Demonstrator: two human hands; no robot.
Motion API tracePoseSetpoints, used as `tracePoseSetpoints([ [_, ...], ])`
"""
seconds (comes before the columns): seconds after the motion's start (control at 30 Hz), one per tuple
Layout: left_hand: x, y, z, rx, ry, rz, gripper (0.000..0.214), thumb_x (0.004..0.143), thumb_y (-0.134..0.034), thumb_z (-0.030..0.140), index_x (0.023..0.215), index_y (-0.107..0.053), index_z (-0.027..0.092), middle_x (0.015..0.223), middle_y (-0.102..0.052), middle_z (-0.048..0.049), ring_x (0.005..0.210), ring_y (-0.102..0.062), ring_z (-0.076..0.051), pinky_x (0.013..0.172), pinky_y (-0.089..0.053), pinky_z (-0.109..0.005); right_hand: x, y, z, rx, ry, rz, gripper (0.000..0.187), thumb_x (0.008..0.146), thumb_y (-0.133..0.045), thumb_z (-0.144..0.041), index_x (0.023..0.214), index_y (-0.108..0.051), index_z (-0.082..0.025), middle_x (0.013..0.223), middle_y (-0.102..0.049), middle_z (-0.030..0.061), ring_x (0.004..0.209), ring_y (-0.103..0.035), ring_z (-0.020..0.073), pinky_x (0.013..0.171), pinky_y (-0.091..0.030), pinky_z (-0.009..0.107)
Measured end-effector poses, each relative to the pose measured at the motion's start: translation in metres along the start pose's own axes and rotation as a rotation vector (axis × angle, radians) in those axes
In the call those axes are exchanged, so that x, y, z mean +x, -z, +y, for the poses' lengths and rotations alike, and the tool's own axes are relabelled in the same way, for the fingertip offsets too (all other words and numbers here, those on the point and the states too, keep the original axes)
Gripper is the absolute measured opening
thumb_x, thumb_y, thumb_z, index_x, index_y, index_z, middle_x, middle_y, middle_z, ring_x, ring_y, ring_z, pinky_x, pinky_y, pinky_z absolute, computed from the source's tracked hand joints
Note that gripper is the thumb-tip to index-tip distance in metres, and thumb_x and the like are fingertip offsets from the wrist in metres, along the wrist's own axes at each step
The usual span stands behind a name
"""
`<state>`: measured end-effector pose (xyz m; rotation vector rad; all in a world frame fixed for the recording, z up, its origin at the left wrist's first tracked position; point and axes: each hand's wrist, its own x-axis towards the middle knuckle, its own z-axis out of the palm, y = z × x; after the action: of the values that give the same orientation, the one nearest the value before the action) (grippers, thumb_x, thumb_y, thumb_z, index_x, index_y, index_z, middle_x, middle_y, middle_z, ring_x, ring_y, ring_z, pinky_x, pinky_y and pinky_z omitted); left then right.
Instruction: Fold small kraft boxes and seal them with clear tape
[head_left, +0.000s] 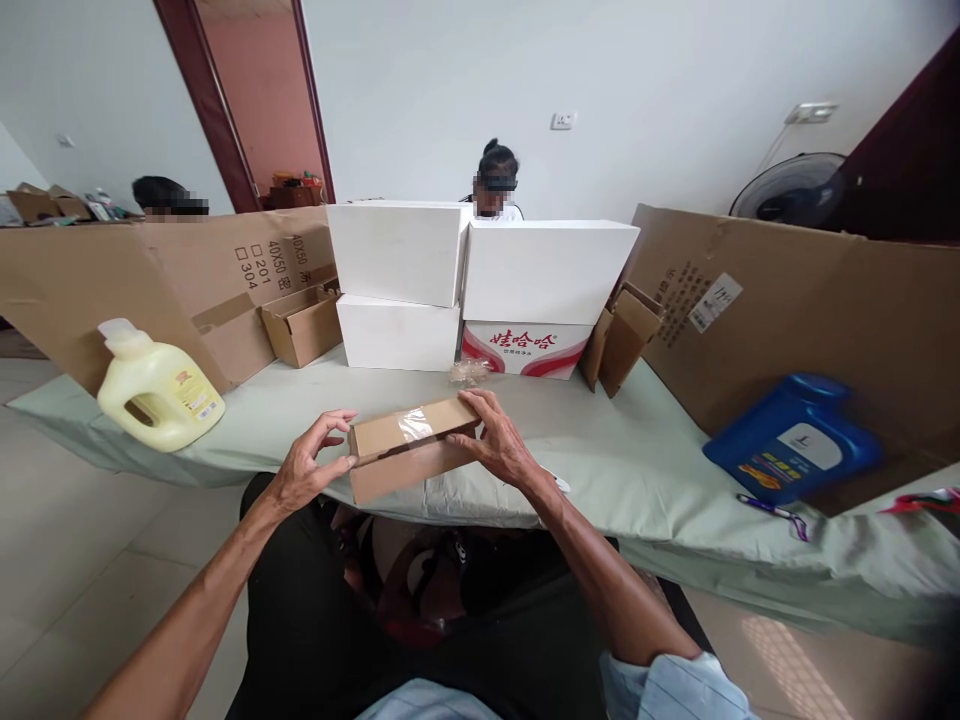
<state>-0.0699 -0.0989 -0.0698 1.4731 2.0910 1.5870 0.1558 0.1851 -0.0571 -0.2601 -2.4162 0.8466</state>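
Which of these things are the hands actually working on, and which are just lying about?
In hand:
small cardboard box, taped on top, gripped by the right hand, touched at its end by the left hand.

Lying about:
yellow bottle; blue jug; white boxes; open carton; pen.

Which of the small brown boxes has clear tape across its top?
The box held between the left hand and right hand: clear tape crosses its lid. The left rear box and right rear box have open flaps.
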Motion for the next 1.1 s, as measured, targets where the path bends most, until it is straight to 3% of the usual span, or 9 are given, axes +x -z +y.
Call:
tracePoseSetpoints([
  [0.07,0.001,-0.001,0.009,0.078,-0.122,-0.019,0.014,0.089,-0.072,0.033,0.094,-0.064,0.022,0.146,-0.071,-0.0179,0.138,-0.067,-0.032,0.11,-0.056,-0.047,0.008,0.0,-0.002,0.001,-0.001,-0.003,0.066,0.095,-0.076,-0.048,0.154,-0.057,-0.024,0.157,-0.052,0.0153,0.141,-0.056,0.0332,0.116,-0.051,0.047],
  [0.17,0.008,-0.002,0.019,0.134,-0.208,-0.044,0.017,0.093,-0.065,0.029,0.079,-0.066,0.021,0.142,-0.074,-0.019,0.131,-0.072,-0.031,0.109,-0.058,-0.048,0.019,0.001,-0.004,-0.028,-0.032,-0.006,0.065,0.092,-0.074,-0.038,0.154,-0.057,-0.025,0.155,-0.055,0.0139,0.14,-0.056,0.0323,0.115,-0.051,0.046],
  [0.23,0.009,-0.002,0.024,0.141,-0.233,-0.077,0.017,0.096,-0.065,0.031,0.084,-0.07,0.021,0.147,-0.072,-0.0183,0.134,-0.071,-0.032,0.11,-0.058,-0.049,0.025,0.002,-0.004,-0.061,-0.055,-0.016,0.066,0.09,-0.072,-0.032,0.153,-0.057,-0.023,0.153,-0.056,0.0139,0.139,-0.056,0.0319,0.115,-0.05,0.045],
  [0.33,0.005,-0.004,0.027,0.17,-0.299,-0.13,0.017,0.092,-0.078,0.037,0.095,-0.072,0.022,0.156,-0.067,-0.0185,0.142,-0.066,-0.035,0.116,-0.057,-0.051,0.032,0.004,-0.004,-0.126,-0.093,-0.041,0.068,0.086,-0.071,-0.027,0.152,-0.057,-0.02,0.151,-0.056,0.0149,0.135,-0.058,0.032,0.114,-0.05,0.045],
  [0.47,-0.001,-0.009,0.022,0.247,-0.386,-0.108,0.02,0.093,-0.083,0.037,0.098,-0.076,0.019,0.155,-0.067,-0.0226,0.14,-0.068,-0.036,0.115,-0.059,-0.049,0.039,0.004,-0.004,-0.186,-0.114,-0.064,0.066,0.086,-0.069,-0.025,0.151,-0.058,-0.02,0.144,-0.06,0.0145,0.13,-0.06,0.0323,0.11,-0.051,0.044],
  [0.6,0.003,-0.011,0.022,0.28,-0.37,-0.104,0.024,0.099,-0.075,0.04,0.104,-0.081,0.017,0.159,-0.063,-0.0219,0.141,-0.067,-0.036,0.116,-0.059,-0.048,0.048,0.005,-0.009,-0.188,-0.092,-0.049,0.057,0.088,-0.068,-0.026,0.145,-0.064,-0.021,0.134,-0.066,0.0129,0.127,-0.061,0.0321,0.107,-0.052,0.042],
  [0.73,0.013,-0.005,0.034,0.248,-0.327,0.004,0.036,0.098,-0.075,0.044,0.124,-0.082,0.02,0.153,-0.068,-0.0168,0.14,-0.067,-0.035,0.118,-0.058,-0.049,0.062,0.012,-0.019,-0.169,-0.089,-0.053,0.042,0.092,-0.069,-0.032,0.133,-0.071,-0.021,0.124,-0.073,0.0103,0.123,-0.064,0.0309,0.105,-0.051,0.04],
  [0.93,0.015,0.003,0.037,0.214,-0.152,-0.027,0.047,0.096,-0.074,0.054,0.132,-0.077,0.023,0.153,-0.068,-0.0145,0.137,-0.068,-0.034,0.101,-0.065,-0.044,0.078,0.014,-0.026,-0.184,-0.155,-0.084,0.045,0.097,-0.072,-0.04,0.135,-0.07,-0.017,0.125,-0.075,0.0134,0.122,-0.066,0.0311,0.104,-0.05,0.04],
  [1.1,0.012,-0.002,0.021,0.325,-0.271,0.026,0.047,0.096,-0.077,0.048,0.133,-0.074,0.019,0.163,-0.058,-0.0173,0.145,-0.062,-0.037,0.12,-0.055,-0.054,0.076,0.012,-0.019,-0.097,-0.091,-0.07,0.052,0.095,-0.072,-0.043,0.143,-0.066,-0.022,0.137,-0.071,0.0106,0.124,-0.064,0.0294,0.11,-0.049,0.043],
])
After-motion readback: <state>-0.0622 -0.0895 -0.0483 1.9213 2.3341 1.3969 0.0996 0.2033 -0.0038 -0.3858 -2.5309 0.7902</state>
